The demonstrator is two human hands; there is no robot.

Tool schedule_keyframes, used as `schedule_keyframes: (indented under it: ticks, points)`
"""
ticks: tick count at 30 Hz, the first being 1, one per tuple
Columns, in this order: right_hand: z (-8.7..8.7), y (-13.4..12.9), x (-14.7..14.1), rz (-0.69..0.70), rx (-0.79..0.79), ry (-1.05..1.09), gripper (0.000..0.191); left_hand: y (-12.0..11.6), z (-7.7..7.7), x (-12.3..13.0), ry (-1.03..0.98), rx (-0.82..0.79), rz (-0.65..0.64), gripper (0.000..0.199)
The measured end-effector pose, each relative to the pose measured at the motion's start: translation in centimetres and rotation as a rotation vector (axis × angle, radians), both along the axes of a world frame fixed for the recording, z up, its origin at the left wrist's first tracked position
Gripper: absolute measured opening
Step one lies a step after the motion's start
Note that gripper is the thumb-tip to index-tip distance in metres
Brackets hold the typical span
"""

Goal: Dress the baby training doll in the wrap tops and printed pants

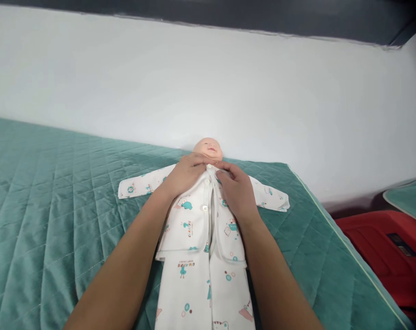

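Observation:
A baby doll (pixel 208 147) lies on its back, its head close to the wall. It wears a white long-sleeved baby shirt (pixel 190 224) with teal animal prints, sleeves spread to both sides. Below it are matching white baby pants (pixel 185 293). My left hand (pixel 190 173) is bent over the collar on the left, fingers at the doll's neck. Across from it, my right hand (pixel 236 185) pinches the shirt's other front edge near the collar. A button (pixel 210 166) shows between my hands. Lower down, the front edges lie apart around another button (pixel 205 208). My fingertips are partly hidden.
A green quilted cover (pixel 91 220) spreads beneath the doll, its piped edge running down the right side. The white wall (pixel 201 82) rises directly behind. A red plastic object (pixel 376 247), perhaps a stool, stands beyond the right edge, near another green padded piece (pixel 409 197).

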State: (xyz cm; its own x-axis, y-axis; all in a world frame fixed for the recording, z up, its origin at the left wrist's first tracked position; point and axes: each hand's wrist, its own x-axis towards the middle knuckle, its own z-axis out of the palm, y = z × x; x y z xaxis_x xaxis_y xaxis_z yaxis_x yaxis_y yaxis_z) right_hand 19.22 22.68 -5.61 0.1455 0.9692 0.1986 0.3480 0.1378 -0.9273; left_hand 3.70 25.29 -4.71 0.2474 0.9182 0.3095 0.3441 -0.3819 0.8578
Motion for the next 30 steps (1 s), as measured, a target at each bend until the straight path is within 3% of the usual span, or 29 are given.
schedule_keyframes:
  ticks: [4,11,17,19,24,30]
  points:
    - [-0.2,0.2,0.1,-0.004,0.024,0.0,0.024,-0.1,0.0,0.0,-0.017,-0.023,0.018,0.036]
    - [0.9,-0.3,0.6,-0.02,0.097,-0.082,0.028,-0.1,-0.2,0.2,-0.134,-0.015,0.219,0.024]
    - [1.5,-2.7,-0.1,-0.039,0.24,-0.202,0.017,-2.3,0.4,0.6,-0.134,0.065,0.301,0.017]
    - [1.3,-3.9,-0.4,-0.025,0.194,-0.236,0.013,-3.5,0.3,0.5,-0.149,0.055,0.306,0.017]
    - [0.1,-6.3,-0.7,-0.012,0.116,-0.292,0.023,-6.0,-0.3,0.2,-0.147,-0.032,0.213,0.02]
    - [-0.8,-6.4,-0.3,0.019,0.096,-0.249,0.025,-6.8,-0.3,-0.2,-0.099,-0.102,0.143,0.018]
